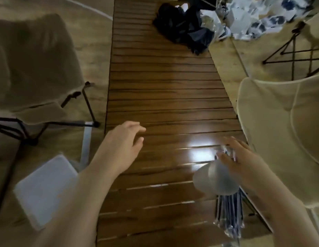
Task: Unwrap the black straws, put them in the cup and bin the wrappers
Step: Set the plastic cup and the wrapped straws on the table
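My right hand [239, 161] grips the wrapped straws [230, 214] with curled fingers beside the cup [215, 179]; my left hand [123, 141] hovers, fingers loose, above the surface [164, 86].

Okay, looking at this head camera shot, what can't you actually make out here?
- Right hand: motion blur hides whether it grips the cup or only touches it.
- Wrapped straws: blurred, partly behind the cup; count unclear.
- Black heap at the table's far end: too dark to identify.
- White clutter: cut off by the top edge.
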Motion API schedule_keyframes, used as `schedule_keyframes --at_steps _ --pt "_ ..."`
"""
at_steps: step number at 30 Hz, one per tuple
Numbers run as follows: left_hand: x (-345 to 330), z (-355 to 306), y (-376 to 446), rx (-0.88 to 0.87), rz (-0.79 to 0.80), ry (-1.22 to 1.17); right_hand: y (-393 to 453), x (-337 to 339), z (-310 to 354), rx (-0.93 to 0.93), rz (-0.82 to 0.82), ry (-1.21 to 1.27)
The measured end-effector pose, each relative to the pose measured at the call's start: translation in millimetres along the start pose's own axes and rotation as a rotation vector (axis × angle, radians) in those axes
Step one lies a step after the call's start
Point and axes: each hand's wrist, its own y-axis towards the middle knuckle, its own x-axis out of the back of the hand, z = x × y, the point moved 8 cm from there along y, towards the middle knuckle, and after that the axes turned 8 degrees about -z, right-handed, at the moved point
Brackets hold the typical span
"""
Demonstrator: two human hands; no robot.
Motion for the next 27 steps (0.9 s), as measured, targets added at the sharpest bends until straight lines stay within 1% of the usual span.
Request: schedule_keyframes --at_steps 4,6,10,15,19,24,27 --pt "-48.2 20.5 -3.2 -0.036 -0.074 -0.031 -1.7 -31.5 -5.8 0.038 0.124 0.077" --pt "-69.6 24.6 -7.5 -0.077 -0.099 -0.043 -4.9 -38.6 -4.3 0.080 0.141 0.082" --pt "-100.1 24.2 -22.3 -0.137 -0.138 -0.075 -9.3 -34.8 -4.1 0.132 0.011 0.166" --pt "-108.3 2.6 -58.7 -0.191 -0.187 -0.079 -12.9 -31.9 -1.2 0.242 -0.122 0.169" --pt "-103.8 -17.9 -97.4 -0.129 -0.215 -0.081 -34.8 -28.5 9.1 0.298 -0.177 0.231" --pt "-102.1 -28.0 -129.9 -0.070 -0.146 -0.073 -44.9 -34.0 10.5 0.405 -0.314 0.193" --pt "-93.3 -23.8 -133.1 -0.035 -0.125 -0.086 -44.2 -40.3 21.2 0.406 -0.256 0.284"
